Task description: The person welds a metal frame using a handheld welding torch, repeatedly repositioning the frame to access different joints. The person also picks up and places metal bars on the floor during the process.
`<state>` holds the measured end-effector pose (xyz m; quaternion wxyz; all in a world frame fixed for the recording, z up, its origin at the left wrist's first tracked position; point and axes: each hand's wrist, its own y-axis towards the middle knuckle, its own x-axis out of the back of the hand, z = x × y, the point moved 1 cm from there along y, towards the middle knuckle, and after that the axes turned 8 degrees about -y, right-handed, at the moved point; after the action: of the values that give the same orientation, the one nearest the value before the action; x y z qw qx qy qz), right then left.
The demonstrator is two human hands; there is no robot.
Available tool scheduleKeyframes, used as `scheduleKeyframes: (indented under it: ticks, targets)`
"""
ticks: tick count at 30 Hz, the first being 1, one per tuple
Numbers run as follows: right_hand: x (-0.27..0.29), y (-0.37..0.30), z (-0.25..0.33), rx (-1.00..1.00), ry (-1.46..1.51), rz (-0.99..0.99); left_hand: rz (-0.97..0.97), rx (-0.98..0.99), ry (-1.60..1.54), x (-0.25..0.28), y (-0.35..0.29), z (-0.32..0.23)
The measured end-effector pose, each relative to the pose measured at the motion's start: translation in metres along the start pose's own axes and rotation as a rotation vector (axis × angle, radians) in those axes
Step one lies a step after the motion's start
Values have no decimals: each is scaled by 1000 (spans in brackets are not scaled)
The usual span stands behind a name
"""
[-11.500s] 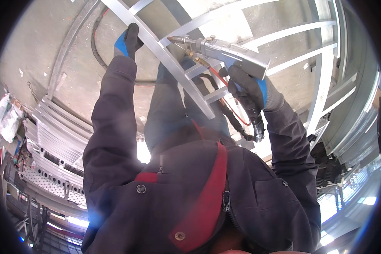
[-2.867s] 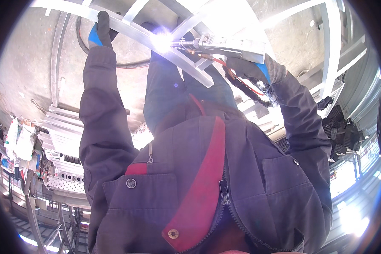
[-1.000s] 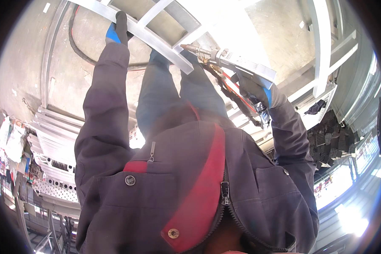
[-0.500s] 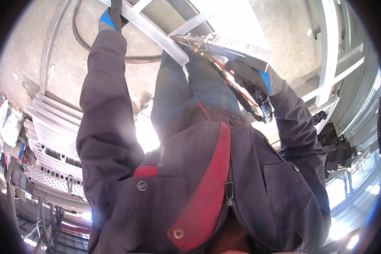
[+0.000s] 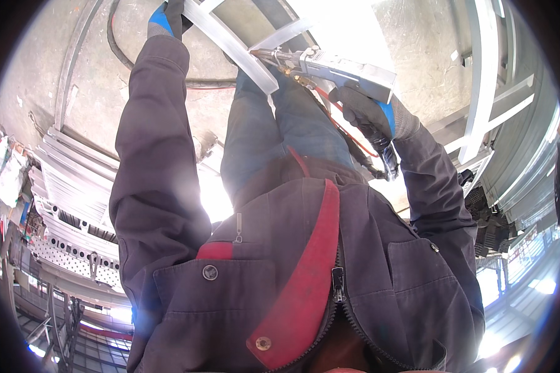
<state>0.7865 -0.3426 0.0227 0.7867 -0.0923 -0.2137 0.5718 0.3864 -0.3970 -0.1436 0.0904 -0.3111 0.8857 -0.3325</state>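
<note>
My right hand, in a dark grey and blue glove, is closed round the grip of a boxy silver welding gun. The gun's thin copper-coloured nozzle points left, its tip at or very near the joint where a crossbar meets the long square tube of a silvery metal frame. At the top edge my left hand, gloved alike, is closed on that tube's far end; its fingertips are partly cut off. The tube's near end sticks out above my legs.
Red and dark hoses trail from the gun beside my legs. On the right stands another pale metal frame. Stacked metal profiles lie at the left. A dark cable crosses the concrete floor.
Almost nothing differs: the picture has shifted slightly, and both hands keep their holds. The nozzle stays by the same joint.
</note>
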Motion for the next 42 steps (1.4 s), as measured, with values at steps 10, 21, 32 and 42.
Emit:
scheduleKeyframes:
  ticks: [10, 21, 32, 42]
  targets:
    - [1, 5, 3, 39, -2, -8, 27, 0, -70, -3, -4, -6]
    - [4, 8, 9, 84, -65, 0, -39, 47, -114, 11, 13, 11]
    - [-1, 2, 2, -65, 70, 21, -83, 83, -154, 14, 23, 15]
    - [-2, -2, -12, 200, -175, -10, -82, 107, -49, 19, 50, 35]
